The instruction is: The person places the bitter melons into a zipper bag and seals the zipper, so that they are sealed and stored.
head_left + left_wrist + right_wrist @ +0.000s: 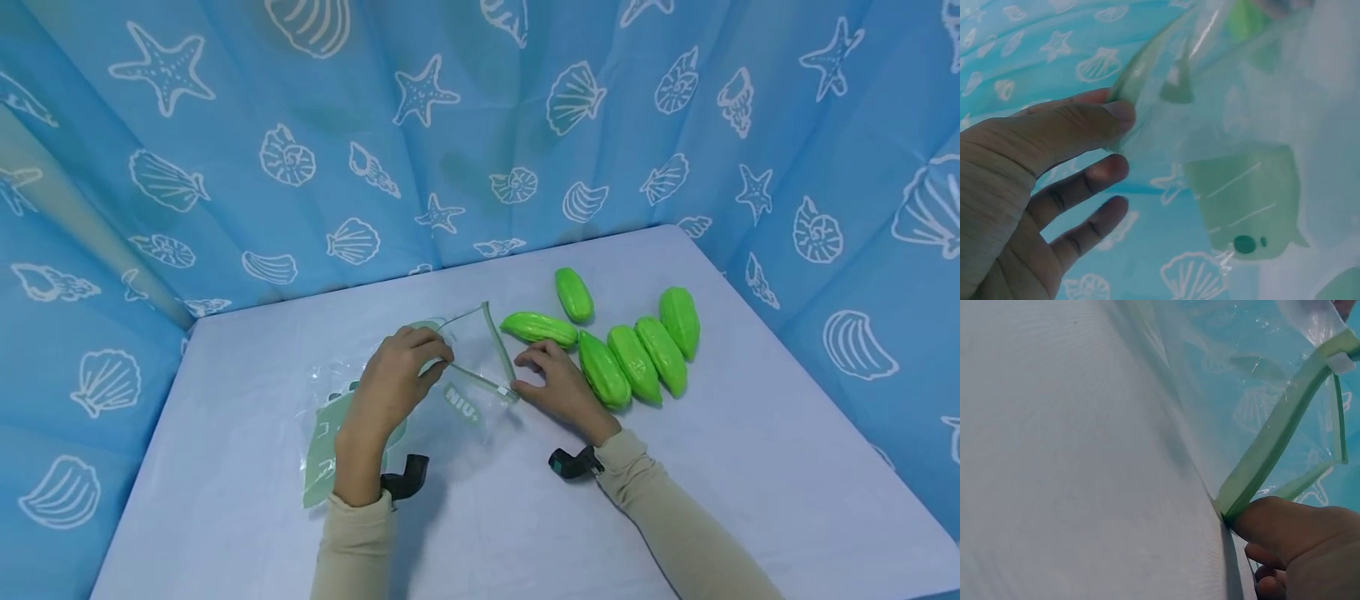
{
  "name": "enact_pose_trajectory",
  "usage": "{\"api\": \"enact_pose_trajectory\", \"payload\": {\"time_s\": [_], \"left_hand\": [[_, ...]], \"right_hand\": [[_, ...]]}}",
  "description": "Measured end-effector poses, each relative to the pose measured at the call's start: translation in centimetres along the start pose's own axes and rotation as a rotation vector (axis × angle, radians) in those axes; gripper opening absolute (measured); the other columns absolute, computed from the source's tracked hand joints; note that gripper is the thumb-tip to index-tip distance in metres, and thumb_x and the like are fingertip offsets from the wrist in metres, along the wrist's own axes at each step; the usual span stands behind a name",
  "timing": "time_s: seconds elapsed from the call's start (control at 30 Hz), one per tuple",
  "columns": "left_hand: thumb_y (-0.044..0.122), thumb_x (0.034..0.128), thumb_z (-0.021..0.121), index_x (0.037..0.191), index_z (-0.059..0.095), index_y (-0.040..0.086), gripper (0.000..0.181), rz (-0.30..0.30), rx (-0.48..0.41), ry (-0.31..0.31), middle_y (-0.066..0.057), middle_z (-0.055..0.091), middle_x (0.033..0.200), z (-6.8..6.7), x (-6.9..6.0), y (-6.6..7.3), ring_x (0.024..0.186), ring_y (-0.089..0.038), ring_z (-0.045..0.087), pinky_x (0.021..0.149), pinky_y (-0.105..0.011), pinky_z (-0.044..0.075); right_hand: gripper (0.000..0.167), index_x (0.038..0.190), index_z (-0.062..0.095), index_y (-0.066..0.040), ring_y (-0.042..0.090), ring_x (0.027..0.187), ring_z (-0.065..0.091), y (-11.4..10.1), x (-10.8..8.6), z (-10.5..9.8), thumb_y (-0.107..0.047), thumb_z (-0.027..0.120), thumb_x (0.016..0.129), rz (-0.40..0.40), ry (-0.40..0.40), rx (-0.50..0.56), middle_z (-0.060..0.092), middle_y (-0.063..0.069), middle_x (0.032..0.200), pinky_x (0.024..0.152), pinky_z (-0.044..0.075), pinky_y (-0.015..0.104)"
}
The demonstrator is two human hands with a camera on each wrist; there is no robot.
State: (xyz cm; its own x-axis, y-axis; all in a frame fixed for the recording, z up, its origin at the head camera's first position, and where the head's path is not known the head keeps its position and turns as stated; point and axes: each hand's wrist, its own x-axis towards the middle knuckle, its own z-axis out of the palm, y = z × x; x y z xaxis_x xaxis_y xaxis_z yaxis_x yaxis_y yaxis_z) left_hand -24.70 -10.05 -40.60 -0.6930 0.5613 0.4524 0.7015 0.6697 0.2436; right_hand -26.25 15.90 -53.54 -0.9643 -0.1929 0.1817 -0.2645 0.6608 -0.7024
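Observation:
A clear plastic bag with a green-edged mouth and a printed label is held above the table, its mouth spread apart. The left hand pinches one side of the rim between thumb and index finger; in the left wrist view the other fingers of that hand are spread. On the opposite side, the right hand pinches a corner of the rim, and the right wrist view shows its thumb against the green strip. Nothing is seen inside the bag's mouth.
Several bright green ridged vegetable-like objects lie right of the bag, close to the right hand. Another clear bag with green print lies flat beneath the left forearm. A blue shell-patterned curtain stands behind the white table.

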Motion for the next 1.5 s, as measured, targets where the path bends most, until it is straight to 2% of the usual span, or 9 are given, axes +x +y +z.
{"api": "enact_pose_trajectory", "payload": {"time_s": [0.1, 0.3, 0.4, 0.63, 0.73, 0.87, 0.97, 1.23, 1.5], "left_hand": [[-0.001, 0.0803, 0.082, 0.091, 0.077, 0.009, 0.016, -0.017, -0.03, -0.006, 0.0, 0.069, 0.097, -0.5, -0.3, 0.0, 0.095, -0.022, 0.061, 0.082, -0.037, 0.053], [-0.003, 0.0798, 0.082, 0.089, 0.077, 0.009, 0.016, -0.151, -0.054, -0.068, 0.002, 0.069, 0.096, -0.9, -0.4, 0.8, 0.094, -0.02, 0.061, 0.081, -0.033, 0.055], [-0.003, 0.0792, 0.082, 0.087, 0.076, 0.01, 0.017, -0.156, -0.04, -0.094, 0.002, 0.068, 0.093, -0.9, -0.3, 1.1, 0.094, -0.021, 0.062, 0.081, -0.034, 0.055], [-0.004, 0.0805, 0.081, 0.088, 0.075, 0.01, 0.016, -0.129, -0.055, -0.114, 0.001, 0.068, 0.095, -0.5, 0.7, 1.1, 0.094, -0.021, 0.063, 0.082, -0.033, 0.055], [-0.004, 0.0814, 0.08, 0.089, 0.075, 0.01, 0.017, -0.124, -0.068, -0.126, 0.001, 0.069, 0.097, -0.3, 0.9, 1.1, 0.096, -0.021, 0.063, 0.083, -0.032, 0.055], [-0.005, 0.0816, 0.08, 0.09, 0.075, 0.01, 0.018, -0.128, -0.084, -0.127, 0.001, 0.068, 0.097, -0.1, 0.8, 1.2, 0.097, -0.021, 0.063, 0.084, -0.031, 0.055], [-0.005, 0.0816, 0.08, 0.091, 0.075, 0.01, 0.018, -0.127, -0.086, -0.122, 0.001, 0.068, 0.098, 0.0, 0.7, 1.3, 0.098, -0.02, 0.062, 0.083, -0.031, 0.055], [-0.003, 0.0826, 0.08, 0.093, 0.075, 0.011, 0.018, -0.122, -0.082, -0.118, 0.002, 0.068, 0.099, 0.3, 0.9, 1.3, 0.099, -0.02, 0.062, 0.083, -0.031, 0.055], [-0.003, 0.0833, 0.079, 0.094, 0.075, 0.011, 0.018, -0.108, -0.09, -0.122, 0.0, 0.068, 0.102, 0.1, 0.9, 1.2, 0.1, -0.021, 0.062, 0.085, -0.032, 0.055]], "right_hand": [[0.033, 0.115, 0.069, -0.009, 0.021, 0.099, 0.052, 0.0, 0.0, 0.1, -0.026, 0.079, 0.088, 0.008, 0.004, 0.004, 0.051, 0.007, 0.121, 0.083, 0.048, 0.037], [0.035, 0.115, 0.069, -0.01, 0.021, 0.101, 0.054, -0.2, 0.0, 0.9, -0.028, 0.08, 0.088, -0.003, -0.016, 0.028, 0.052, 0.006, 0.123, 0.085, 0.05, 0.038], [0.034, 0.115, 0.07, -0.011, 0.021, 0.104, 0.055, -0.4, 0.1, 1.4, -0.03, 0.079, 0.088, -0.039, -0.009, 0.039, 0.052, 0.005, 0.123, 0.089, 0.05, 0.038], [0.019, 0.106, 0.072, -0.004, 0.018, 0.081, 0.057, -0.5, 0.6, 1.2, -0.013, 0.076, 0.09, -0.14, 0.187, 0.222, 0.058, 0.007, 0.105, 0.07, 0.052, 0.029], [0.018, 0.105, 0.071, -0.001, 0.019, 0.076, 0.056, -0.6, 0.7, 0.4, -0.008, 0.076, 0.089, -0.233, 0.286, 0.177, 0.059, 0.012, 0.1, 0.065, 0.049, 0.029], [0.027, 0.109, 0.07, 0.0, 0.028, 0.091, 0.058, -1.0, 1.0, -1.7, -0.008, 0.078, 0.085, -0.331, 0.402, -0.021, 0.061, 0.015, 0.106, 0.078, 0.049, 0.04], [0.034, 0.113, 0.069, -0.001, 0.034, 0.101, 0.053, -1.2, 1.4, -3.6, -0.011, 0.081, 0.083, -0.309, 0.42, -0.151, 0.062, 0.015, 0.111, 0.083, 0.042, 0.046], [0.058, 0.132, 0.06, -0.002, 0.039, 0.115, 0.04, -1.6, 2.6, -7.7, -0.03, 0.081, 0.085, -0.019, 0.169, -0.329, 0.055, 0.019, 0.132, 0.081, 0.031, 0.051], [0.066, 0.135, 0.059, 0.001, 0.043, 0.122, 0.039, -1.1, 3.6, -8.4, -0.032, 0.082, 0.083, 0.157, -0.012, -0.381, 0.058, 0.022, 0.133, 0.088, 0.029, 0.057]]}}
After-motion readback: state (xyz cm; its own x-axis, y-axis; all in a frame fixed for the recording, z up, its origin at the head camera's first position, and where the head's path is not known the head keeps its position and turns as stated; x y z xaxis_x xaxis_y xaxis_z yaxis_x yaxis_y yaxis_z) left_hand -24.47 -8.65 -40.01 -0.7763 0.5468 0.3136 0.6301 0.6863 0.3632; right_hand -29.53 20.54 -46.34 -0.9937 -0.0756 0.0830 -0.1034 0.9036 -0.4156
